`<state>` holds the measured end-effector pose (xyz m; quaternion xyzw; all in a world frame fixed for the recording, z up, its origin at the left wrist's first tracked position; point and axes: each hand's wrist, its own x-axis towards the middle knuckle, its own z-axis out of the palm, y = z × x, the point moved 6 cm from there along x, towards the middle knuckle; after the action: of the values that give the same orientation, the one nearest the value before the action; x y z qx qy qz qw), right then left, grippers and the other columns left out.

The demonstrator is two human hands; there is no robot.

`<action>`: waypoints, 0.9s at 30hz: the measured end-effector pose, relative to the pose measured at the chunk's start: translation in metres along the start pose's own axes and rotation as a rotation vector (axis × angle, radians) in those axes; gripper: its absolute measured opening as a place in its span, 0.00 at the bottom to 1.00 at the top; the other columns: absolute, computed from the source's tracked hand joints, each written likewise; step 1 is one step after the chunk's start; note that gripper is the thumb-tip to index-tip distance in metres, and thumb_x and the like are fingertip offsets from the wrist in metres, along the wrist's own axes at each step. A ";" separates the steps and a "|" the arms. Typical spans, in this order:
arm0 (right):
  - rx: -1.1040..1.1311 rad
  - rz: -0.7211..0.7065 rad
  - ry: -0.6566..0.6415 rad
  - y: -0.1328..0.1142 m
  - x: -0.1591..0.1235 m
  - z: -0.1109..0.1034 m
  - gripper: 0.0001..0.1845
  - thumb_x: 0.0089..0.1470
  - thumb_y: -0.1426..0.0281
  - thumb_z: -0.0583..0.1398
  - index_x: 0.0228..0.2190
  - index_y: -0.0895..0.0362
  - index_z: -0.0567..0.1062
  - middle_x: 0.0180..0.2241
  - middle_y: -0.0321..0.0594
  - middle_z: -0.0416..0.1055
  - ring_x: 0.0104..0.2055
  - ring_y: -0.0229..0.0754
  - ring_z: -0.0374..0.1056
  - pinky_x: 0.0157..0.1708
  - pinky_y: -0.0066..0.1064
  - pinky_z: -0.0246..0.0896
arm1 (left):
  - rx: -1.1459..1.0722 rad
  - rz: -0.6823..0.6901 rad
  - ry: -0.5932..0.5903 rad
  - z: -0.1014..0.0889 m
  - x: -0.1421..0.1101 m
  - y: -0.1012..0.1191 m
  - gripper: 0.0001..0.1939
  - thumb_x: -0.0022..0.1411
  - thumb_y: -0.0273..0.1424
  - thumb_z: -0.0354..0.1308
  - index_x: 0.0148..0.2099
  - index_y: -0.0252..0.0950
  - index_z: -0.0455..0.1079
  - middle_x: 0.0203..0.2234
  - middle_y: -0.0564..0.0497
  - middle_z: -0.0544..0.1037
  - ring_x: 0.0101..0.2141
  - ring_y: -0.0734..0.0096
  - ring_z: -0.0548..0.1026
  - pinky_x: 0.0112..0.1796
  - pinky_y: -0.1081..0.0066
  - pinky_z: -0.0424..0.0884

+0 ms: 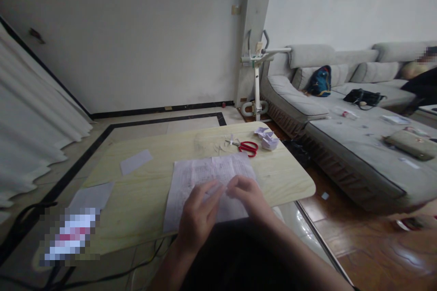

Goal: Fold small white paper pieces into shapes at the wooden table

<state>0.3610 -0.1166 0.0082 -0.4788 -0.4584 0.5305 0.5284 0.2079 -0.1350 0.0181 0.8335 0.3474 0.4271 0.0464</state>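
My left hand (199, 211) is over a large printed sheet of paper (184, 177), thumb and fingers brought together. Facing it, my right hand (248, 196) has its fingers curled in a pinch, the fingertips close to those of the left. Something pale and small seems to be between the fingertips, but blur and the pale sheet behind hide what it is. Beyond the sheet lie red-handled scissors (248, 148) with thin scraps around the blades. Folded pale paper pieces (269, 141) sit at the table's far right corner.
The light wooden table (136, 204) holds a small paper slip (136, 162) and another sheet (91, 195) at its left. A blurred-out bright patch (73, 236) covers the left edge. To the right stand white exercise equipment (256, 82) and a grey sofa (362, 154), with a person at its far end.
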 end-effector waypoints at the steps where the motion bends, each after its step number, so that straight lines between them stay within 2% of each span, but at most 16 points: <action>1: -0.001 -0.006 0.020 0.000 0.001 -0.002 0.05 0.40 0.71 0.61 0.17 0.56 0.71 0.19 0.32 0.68 0.25 0.37 0.62 0.28 0.29 0.58 | 0.000 -0.004 0.006 0.000 0.000 -0.001 0.16 0.66 0.21 0.52 0.53 0.37 0.74 0.47 0.43 0.75 0.49 0.61 0.73 0.48 0.61 0.74; 6: -0.134 -0.110 0.075 -0.005 0.001 -0.007 0.07 0.46 0.67 0.62 0.21 0.56 0.72 0.21 0.33 0.68 0.25 0.38 0.63 0.28 0.30 0.58 | -0.113 -0.128 0.068 -0.002 0.002 -0.007 0.14 0.66 0.23 0.54 0.50 0.36 0.75 0.44 0.44 0.78 0.46 0.63 0.76 0.48 0.64 0.74; 9: -0.263 -0.278 0.046 -0.014 -0.005 -0.002 0.02 0.48 0.72 0.61 0.28 0.57 0.76 0.27 0.36 0.71 0.30 0.40 0.66 0.32 0.32 0.60 | -0.266 -0.259 0.089 -0.001 0.004 -0.010 0.10 0.66 0.25 0.55 0.46 0.37 0.75 0.41 0.47 0.80 0.43 0.65 0.78 0.46 0.66 0.74; 12: -0.310 -0.428 -0.001 -0.023 -0.010 0.004 0.09 0.48 0.76 0.62 0.33 0.55 0.78 0.33 0.39 0.72 0.37 0.42 0.68 0.38 0.34 0.62 | -0.391 -0.395 0.075 0.002 0.003 -0.013 0.08 0.65 0.28 0.56 0.44 0.38 0.75 0.39 0.49 0.81 0.41 0.65 0.79 0.43 0.67 0.75; 14: -0.290 -0.476 -0.028 -0.026 -0.012 0.006 0.08 0.49 0.77 0.63 0.33 0.55 0.78 0.33 0.39 0.73 0.38 0.43 0.68 0.39 0.35 0.63 | -0.438 -0.454 0.067 0.003 0.003 -0.014 0.07 0.65 0.29 0.57 0.43 0.38 0.75 0.38 0.49 0.81 0.39 0.65 0.79 0.42 0.68 0.76; 19: -0.269 -0.476 -0.029 -0.027 -0.011 0.005 0.03 0.51 0.76 0.64 0.28 0.55 0.78 0.29 0.38 0.74 0.35 0.41 0.69 0.38 0.33 0.63 | -0.538 -0.535 0.035 0.004 0.003 -0.012 0.07 0.64 0.31 0.57 0.41 0.38 0.76 0.34 0.51 0.81 0.34 0.68 0.79 0.36 0.72 0.75; 23: -0.292 -0.421 -0.036 -0.026 -0.010 0.005 0.04 0.51 0.75 0.65 0.26 0.56 0.77 0.28 0.37 0.74 0.32 0.41 0.70 0.36 0.32 0.63 | -0.665 -0.682 -0.002 0.008 0.000 -0.015 0.08 0.62 0.34 0.59 0.41 0.37 0.77 0.27 0.53 0.80 0.29 0.71 0.78 0.31 0.75 0.74; 27: -0.304 -0.352 -0.071 -0.021 -0.009 0.005 0.05 0.53 0.73 0.64 0.26 0.57 0.78 0.27 0.37 0.74 0.32 0.41 0.70 0.34 0.32 0.62 | -0.708 -0.770 -0.003 0.010 -0.001 -0.019 0.09 0.60 0.36 0.60 0.37 0.35 0.76 0.22 0.54 0.77 0.25 0.72 0.75 0.26 0.77 0.72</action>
<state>0.3582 -0.1253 0.0301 -0.4467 -0.6278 0.3713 0.5182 0.2043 -0.1197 0.0041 0.5793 0.4629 0.4690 0.4798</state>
